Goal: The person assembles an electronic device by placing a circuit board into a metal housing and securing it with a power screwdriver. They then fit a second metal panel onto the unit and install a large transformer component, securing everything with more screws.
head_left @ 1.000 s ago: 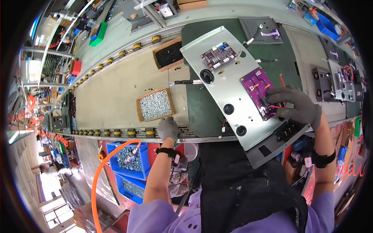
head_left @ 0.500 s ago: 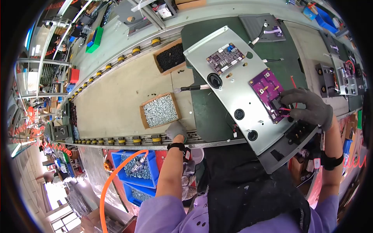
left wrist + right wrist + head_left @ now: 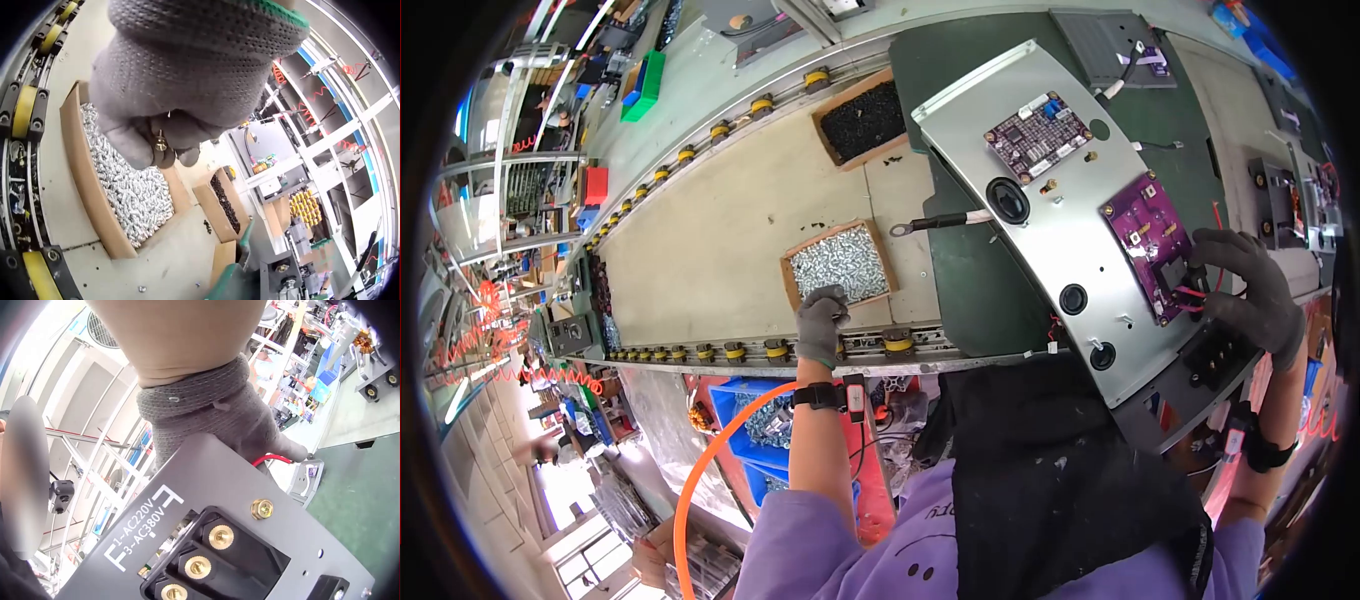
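My left hand (image 3: 820, 325), in a grey knit glove, is at the near edge of a cardboard box (image 3: 888, 268) of small silver fasteners (image 3: 840, 262). Its fingers are curled, and the left wrist view shows a brass-coloured screw (image 3: 160, 142) pinched among them. On the other side, my gloved right hand (image 3: 1255, 295) bends its fingers and thumb about a black block (image 3: 1170, 274) with red wires, at the lower right of a purple circuit board (image 3: 1145, 232). That board sits on a tilted silver metal plate (image 3: 1050, 245). A grey panel partly hides this hand in the right wrist view.
A second box (image 3: 840, 155) with black screws stands behind. Another circuit board (image 3: 1038, 138) is on the plate's upper part. A cable with a ring terminal (image 3: 940, 222) sticks out leftward. An orange hose (image 3: 710, 465) hangs beside blue bins (image 3: 750, 410). Rollers (image 3: 735, 352) line the near rail.
My left hand has lifted from below the fastener box to its near edge, and its fingers have come into view. The whole scene shifts right in the head view; the right hand keeps its place on the board.
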### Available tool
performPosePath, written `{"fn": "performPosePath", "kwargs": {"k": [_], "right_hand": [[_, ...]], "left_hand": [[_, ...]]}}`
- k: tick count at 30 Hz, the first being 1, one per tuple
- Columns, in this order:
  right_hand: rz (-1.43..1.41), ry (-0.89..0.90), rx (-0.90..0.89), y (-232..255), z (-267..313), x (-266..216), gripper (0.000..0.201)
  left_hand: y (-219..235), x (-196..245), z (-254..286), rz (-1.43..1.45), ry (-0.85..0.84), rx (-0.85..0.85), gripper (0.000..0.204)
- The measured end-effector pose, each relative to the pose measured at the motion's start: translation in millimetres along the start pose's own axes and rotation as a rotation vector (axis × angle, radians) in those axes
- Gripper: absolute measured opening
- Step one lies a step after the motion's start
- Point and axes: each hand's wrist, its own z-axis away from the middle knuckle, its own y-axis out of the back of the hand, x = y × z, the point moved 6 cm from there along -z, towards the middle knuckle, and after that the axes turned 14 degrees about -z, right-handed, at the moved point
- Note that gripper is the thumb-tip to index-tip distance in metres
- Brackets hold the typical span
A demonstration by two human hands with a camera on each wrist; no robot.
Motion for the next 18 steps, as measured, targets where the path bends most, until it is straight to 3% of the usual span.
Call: {"fn": "performPosePath", "kwargs": {"k": [3,8,10,11,12,14,18], "right_hand": [[-0.003,-0.043,0.046,2.4,4.0,-0.3,0.055],[-0.023,-0.013,0.084,3.6,11.2,2.7,0.058],[-0.023,0.007,0.093,5.2,15.5,2.7,0.058],[-0.017,0.022,0.110,6.0,17.1,-0.5,0.057],[-0.011,0.035,0.127,7.2,19.5,-1.4,0.056],[-0.037,0.062,0.142,8.0,23.2,5.4,0.053],[-0.112,0.040,0.175,7.7,29.3,13.3,0.051]], "left_hand": [[-33.5,-4.0,14.8,0.036,0.031,-0.300,0.019],[-64.0,-18.9,39.0,0.153,0.079,-0.434,0.016],[-73.6,-28.7,51.1,-0.216,0.069,-0.419,0.019],[-82.9,-32.6,55.7,-0.400,0.021,-0.494,0.028],[-90.1,-38.4,62.9,-0.402,0.018,-0.500,0.028],[-107.9,-42.9,80.6,-1.116,-0.187,-0.406,0.030],[-134.8,-32.8,95.9,-1.280,-0.234,-0.287,0.032]]}}
